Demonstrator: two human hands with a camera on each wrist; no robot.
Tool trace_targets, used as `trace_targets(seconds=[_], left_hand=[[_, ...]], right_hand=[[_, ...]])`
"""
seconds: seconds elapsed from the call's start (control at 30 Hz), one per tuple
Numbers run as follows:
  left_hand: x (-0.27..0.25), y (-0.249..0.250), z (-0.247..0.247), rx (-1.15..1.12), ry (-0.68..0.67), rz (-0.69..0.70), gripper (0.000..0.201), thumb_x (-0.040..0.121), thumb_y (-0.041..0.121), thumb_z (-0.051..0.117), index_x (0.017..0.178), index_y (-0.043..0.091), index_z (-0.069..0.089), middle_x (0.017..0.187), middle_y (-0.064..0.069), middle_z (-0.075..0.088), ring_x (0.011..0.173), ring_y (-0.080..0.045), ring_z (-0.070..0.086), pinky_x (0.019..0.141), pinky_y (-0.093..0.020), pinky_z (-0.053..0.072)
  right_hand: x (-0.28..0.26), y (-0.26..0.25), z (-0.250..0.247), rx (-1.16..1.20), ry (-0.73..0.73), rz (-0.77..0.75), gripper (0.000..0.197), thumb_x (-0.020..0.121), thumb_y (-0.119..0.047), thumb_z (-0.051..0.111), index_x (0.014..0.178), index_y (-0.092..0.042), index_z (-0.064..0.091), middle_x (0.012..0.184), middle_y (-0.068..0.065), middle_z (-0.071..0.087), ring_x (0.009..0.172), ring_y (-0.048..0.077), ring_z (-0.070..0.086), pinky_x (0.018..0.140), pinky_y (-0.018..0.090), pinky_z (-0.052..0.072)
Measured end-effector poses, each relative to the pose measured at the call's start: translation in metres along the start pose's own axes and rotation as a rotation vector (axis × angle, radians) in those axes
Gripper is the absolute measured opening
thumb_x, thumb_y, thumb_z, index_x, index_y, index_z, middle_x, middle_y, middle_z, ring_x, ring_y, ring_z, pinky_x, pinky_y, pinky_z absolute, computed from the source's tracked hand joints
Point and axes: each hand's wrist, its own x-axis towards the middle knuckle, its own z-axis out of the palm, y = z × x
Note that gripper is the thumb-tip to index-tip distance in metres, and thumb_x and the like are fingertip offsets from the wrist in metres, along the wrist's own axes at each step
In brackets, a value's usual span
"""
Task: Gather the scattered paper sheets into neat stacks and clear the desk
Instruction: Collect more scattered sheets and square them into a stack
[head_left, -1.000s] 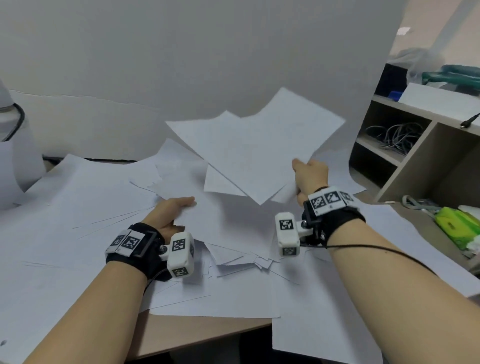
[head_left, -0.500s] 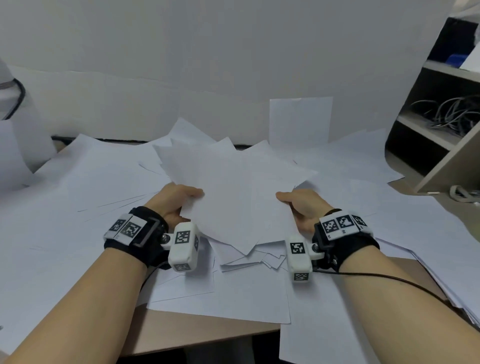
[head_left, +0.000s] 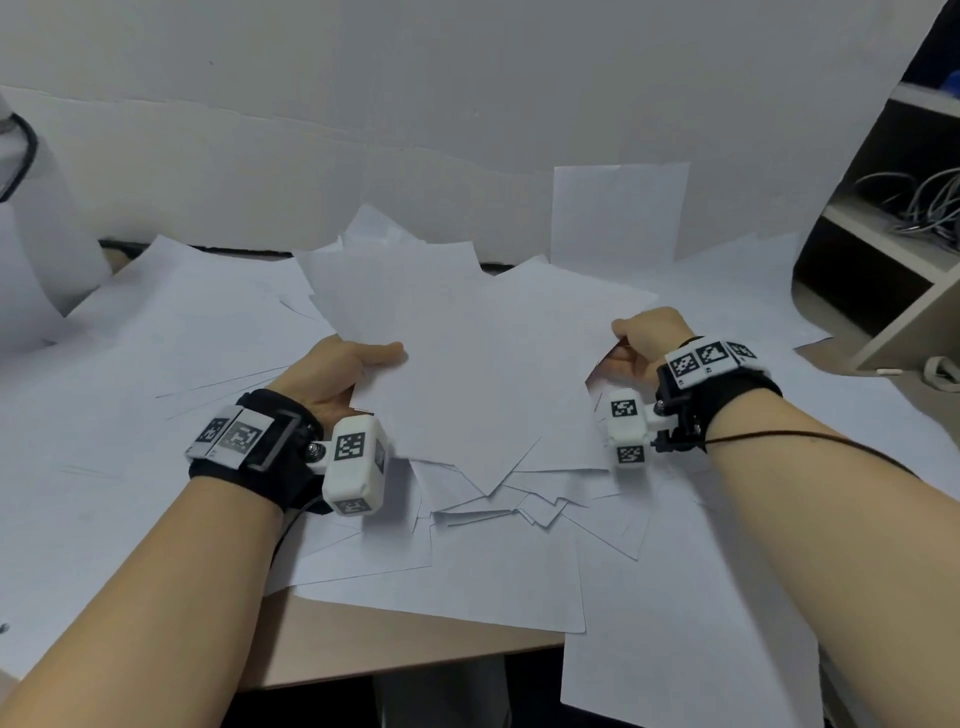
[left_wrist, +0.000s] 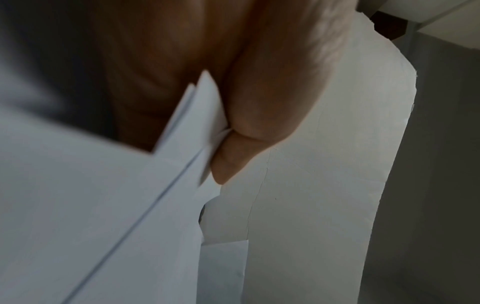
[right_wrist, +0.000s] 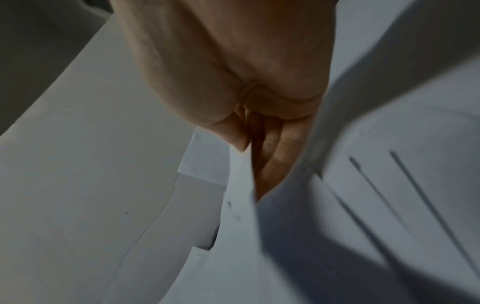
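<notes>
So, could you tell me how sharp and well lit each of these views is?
Head view: evenly lit, mostly sharp, with wide-angle bending at the shelf. Left wrist view: dim, the near paper sheets blurred, the left hand in shadow. Right wrist view: dim, smeared, with dark streaky shadows beside the right hand.

The loose bundle of white paper sheets (head_left: 467, 374) is hiding both hands' fingers underneath, and both wrist views are blurring badly.
</notes>
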Motion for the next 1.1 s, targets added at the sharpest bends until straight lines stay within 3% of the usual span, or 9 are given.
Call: trace_targets(seconds=[0.1, 0.2, 0.4, 0.6, 0.67, 0.77, 0.8, 0.9, 1.1], left_hand=[[0.000, 0.002, -0.005, -0.012, -0.018, -0.015, 0.032, 0.097, 0.002, 0.056, 0.128, 0.004, 0.062, 0.117, -0.020, 0.072, 0.097, -0.037, 0.073, 0.073, -0.051, 0.061], [0.002, 0.003, -0.009, -0.013, -0.032, -0.011, 0.033, 0.096, 0.001, 0.056, 0.129, 0.003, 0.062, 0.115, -0.020, 0.073, 0.094, -0.036, 0.074, 0.072, -0.049, 0.062], [0.001, 0.003, -0.010, 0.007, -0.074, 0.035, 0.037, 0.094, -0.004, 0.056, 0.129, 0.005, 0.063, 0.121, -0.020, 0.070, 0.104, -0.038, 0.071, 0.079, -0.049, 0.061], [-0.007, 0.013, -0.019, -0.004, -0.053, 0.118, 0.033, 0.093, -0.004, 0.057, 0.124, 0.005, 0.065, 0.113, -0.019, 0.073, 0.091, -0.034, 0.075, 0.068, -0.042, 0.062], [-0.004, 0.015, -0.024, -0.031, -0.016, 0.127, 0.035, 0.093, -0.003, 0.059, 0.127, 0.004, 0.063, 0.117, -0.021, 0.072, 0.095, -0.036, 0.074, 0.070, -0.044, 0.061], [0.000, 0.014, -0.025, -0.049, 0.034, 0.116, 0.032, 0.095, -0.001, 0.059, 0.126, 0.004, 0.064, 0.116, -0.019, 0.073, 0.095, -0.035, 0.074, 0.068, -0.045, 0.062], [0.002, 0.012, -0.024, -0.042, 0.040, 0.110, 0.032, 0.095, -0.001, 0.059, 0.126, 0.004, 0.064, 0.116, -0.018, 0.073, 0.096, -0.035, 0.074, 0.069, -0.045, 0.062], [0.002, 0.010, -0.023, -0.013, 0.035, 0.089, 0.033, 0.093, 0.000, 0.061, 0.126, 0.003, 0.064, 0.118, -0.019, 0.072, 0.099, -0.037, 0.073, 0.072, -0.047, 0.062], [0.000, 0.010, -0.022, -0.027, 0.000, 0.012, 0.025, 0.094, 0.008, 0.062, 0.117, 0.003, 0.069, 0.114, -0.019, 0.073, 0.089, -0.034, 0.075, 0.071, -0.047, 0.062]], right_hand=[[0.010, -0.005, -0.010, -0.044, -0.116, 0.003, 0.012, 0.099, -0.006, 0.053, 0.089, -0.003, 0.054, 0.093, 0.019, 0.062, 0.073, 0.027, 0.065, 0.066, 0.037, 0.060], [0.015, -0.010, -0.015, -0.181, -0.247, 0.002, 0.012, 0.101, -0.011, 0.054, 0.102, 0.001, 0.056, 0.099, 0.020, 0.065, 0.072, 0.028, 0.065, 0.055, 0.033, 0.057], [0.022, -0.029, -0.003, -0.297, -0.337, -0.013, 0.019, 0.102, -0.009, 0.051, 0.084, -0.004, 0.051, 0.085, 0.015, 0.064, 0.065, 0.027, 0.066, 0.053, 0.034, 0.058], [0.031, -0.042, 0.002, -0.353, -0.316, 0.022, 0.007, 0.097, 0.001, 0.057, 0.092, 0.004, 0.053, 0.072, 0.018, 0.069, 0.057, 0.029, 0.069, 0.048, 0.032, 0.057], [0.036, -0.037, -0.001, -0.316, -0.274, 0.059, 0.006, 0.094, 0.004, 0.059, 0.094, 0.007, 0.054, 0.069, 0.018, 0.071, 0.062, 0.031, 0.072, 0.055, 0.036, 0.061], [0.044, -0.026, 0.000, -0.311, -0.217, 0.146, 0.020, 0.090, 0.002, 0.065, 0.106, 0.012, 0.058, 0.087, 0.023, 0.074, 0.082, 0.036, 0.074, 0.087, 0.046, 0.058], [0.044, -0.024, 0.001, -0.285, -0.183, 0.152, 0.016, 0.089, 0.003, 0.064, 0.102, 0.011, 0.058, 0.090, 0.024, 0.073, 0.083, 0.037, 0.073, 0.090, 0.048, 0.057], [0.044, -0.021, 0.007, -0.139, -0.070, 0.130, 0.005, 0.088, 0.007, 0.061, 0.088, 0.004, 0.057, 0.094, 0.023, 0.067, 0.073, 0.035, 0.069, 0.071, 0.044, 0.059], [0.043, -0.020, 0.018, -0.093, -0.024, 0.101, 0.019, 0.087, 0.008, 0.062, 0.105, 0.003, 0.057, 0.090, 0.024, 0.066, 0.073, 0.034, 0.066, 0.052, 0.041, 0.056]])
